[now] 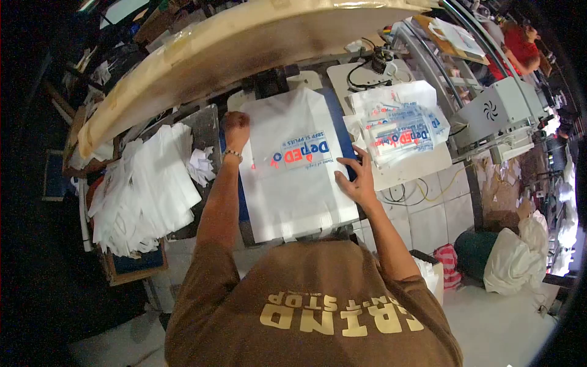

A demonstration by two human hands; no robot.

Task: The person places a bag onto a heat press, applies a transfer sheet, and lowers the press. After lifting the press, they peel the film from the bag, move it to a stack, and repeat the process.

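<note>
A flat white bag (287,202), printed in blue and red, lies on a blue-edged board (336,119) in front of me. The print reads upside down from here, with "DepED" and "SUPPLIES" in it. My left hand (237,127) is closed in a fist at the bag's upper left edge; what its fingers hold, if anything, is hidden. At the right edge, my right hand (358,177) has its fingers apart, with thumb and index fingertips touching the bag beside the print.
Printed bags (400,125) lie piled on a pale platen to the right. White blank pieces (150,183) are stacked at left. A large tan curved edge (244,37) spans the far side. A grey machine box (492,110) stands right. Another person in red (523,52) is beyond.
</note>
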